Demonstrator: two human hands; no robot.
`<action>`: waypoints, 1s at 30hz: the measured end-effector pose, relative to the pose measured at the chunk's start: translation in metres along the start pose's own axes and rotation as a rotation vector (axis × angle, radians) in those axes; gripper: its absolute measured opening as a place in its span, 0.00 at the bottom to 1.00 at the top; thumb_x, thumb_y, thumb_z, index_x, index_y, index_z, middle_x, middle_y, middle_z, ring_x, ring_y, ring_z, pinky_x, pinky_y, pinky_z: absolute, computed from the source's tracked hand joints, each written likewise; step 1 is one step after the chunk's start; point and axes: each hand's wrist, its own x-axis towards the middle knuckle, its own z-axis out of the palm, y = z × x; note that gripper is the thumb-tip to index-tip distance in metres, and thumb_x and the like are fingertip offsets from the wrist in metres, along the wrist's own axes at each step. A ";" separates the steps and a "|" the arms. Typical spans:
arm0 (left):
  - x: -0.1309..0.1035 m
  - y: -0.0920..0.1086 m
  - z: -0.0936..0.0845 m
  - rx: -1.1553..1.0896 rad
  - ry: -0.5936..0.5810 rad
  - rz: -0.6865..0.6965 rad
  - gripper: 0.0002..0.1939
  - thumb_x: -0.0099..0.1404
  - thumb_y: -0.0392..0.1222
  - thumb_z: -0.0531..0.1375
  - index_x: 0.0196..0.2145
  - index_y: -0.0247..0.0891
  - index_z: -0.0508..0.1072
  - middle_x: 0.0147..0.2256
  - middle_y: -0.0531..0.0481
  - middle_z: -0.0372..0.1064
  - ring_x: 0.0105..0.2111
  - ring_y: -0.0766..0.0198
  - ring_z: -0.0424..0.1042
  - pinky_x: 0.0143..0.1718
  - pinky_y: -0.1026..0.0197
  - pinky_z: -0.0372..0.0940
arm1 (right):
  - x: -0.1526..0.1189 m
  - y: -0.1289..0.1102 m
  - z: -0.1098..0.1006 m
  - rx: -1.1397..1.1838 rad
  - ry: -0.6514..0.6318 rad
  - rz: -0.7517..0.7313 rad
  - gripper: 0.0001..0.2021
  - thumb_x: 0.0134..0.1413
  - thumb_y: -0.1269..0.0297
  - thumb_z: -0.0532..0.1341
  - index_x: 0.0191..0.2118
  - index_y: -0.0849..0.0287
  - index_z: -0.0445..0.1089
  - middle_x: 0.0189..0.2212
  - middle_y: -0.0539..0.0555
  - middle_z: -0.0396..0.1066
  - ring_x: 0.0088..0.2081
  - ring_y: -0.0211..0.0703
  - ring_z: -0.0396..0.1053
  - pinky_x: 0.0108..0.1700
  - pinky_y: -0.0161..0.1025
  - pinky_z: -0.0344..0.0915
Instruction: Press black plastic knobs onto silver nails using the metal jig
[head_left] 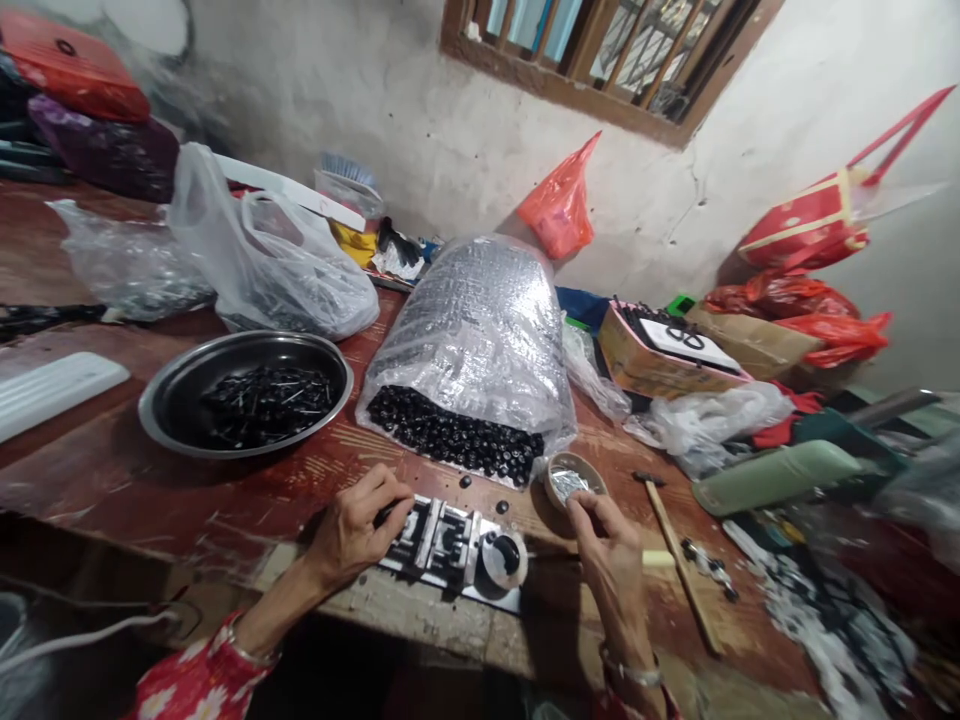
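Observation:
My left hand point(367, 522) is closed over the left end of a metal jig point(450, 545) at the table's front edge. Something dark shows at its fingertips, too small to make out. The jig carries black blocks and, at its right end, a pale ring point(504, 558) with black inside. My right hand point(611, 545) has thumb and fingers pinched together at the near rim of a small round bowl point(555, 470) holding thin silvery metal pins point(570, 484). What the pinch holds, if anything, is hidden. Behind the jig, small black round parts point(457, 430) fill the mouth of a clear bubble-wrap bag point(480, 310).
On the left stands a metal basin point(154, 420) of black parts with metal shanks. A hammer point(679, 560) lies right of my right hand, near a green cylinder point(780, 478). Plastic bags point(292, 270) and a box point(645, 360) stand further back.

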 end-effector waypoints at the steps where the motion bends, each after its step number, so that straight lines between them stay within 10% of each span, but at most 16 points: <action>1: 0.000 0.001 0.000 0.000 -0.002 -0.004 0.09 0.74 0.35 0.55 0.39 0.39 0.76 0.34 0.49 0.66 0.36 0.64 0.70 0.40 0.63 0.66 | -0.005 -0.008 0.004 0.016 -0.055 -0.036 0.15 0.60 0.49 0.61 0.34 0.55 0.76 0.33 0.54 0.75 0.38 0.48 0.71 0.43 0.43 0.66; 14: 0.001 0.004 0.000 0.009 0.014 -0.005 0.08 0.74 0.35 0.56 0.39 0.37 0.75 0.34 0.49 0.64 0.36 0.63 0.68 0.39 0.63 0.65 | -0.052 -0.070 0.084 -0.210 -0.329 -0.447 0.10 0.67 0.69 0.57 0.36 0.53 0.74 0.33 0.53 0.70 0.40 0.48 0.62 0.42 0.44 0.57; 30: 0.000 0.003 0.000 0.011 0.028 -0.007 0.08 0.74 0.36 0.56 0.39 0.37 0.76 0.34 0.48 0.65 0.35 0.64 0.69 0.38 0.64 0.65 | -0.063 -0.074 0.085 -0.287 -0.247 -0.521 0.08 0.68 0.70 0.58 0.40 0.54 0.74 0.32 0.52 0.68 0.38 0.47 0.59 0.40 0.43 0.50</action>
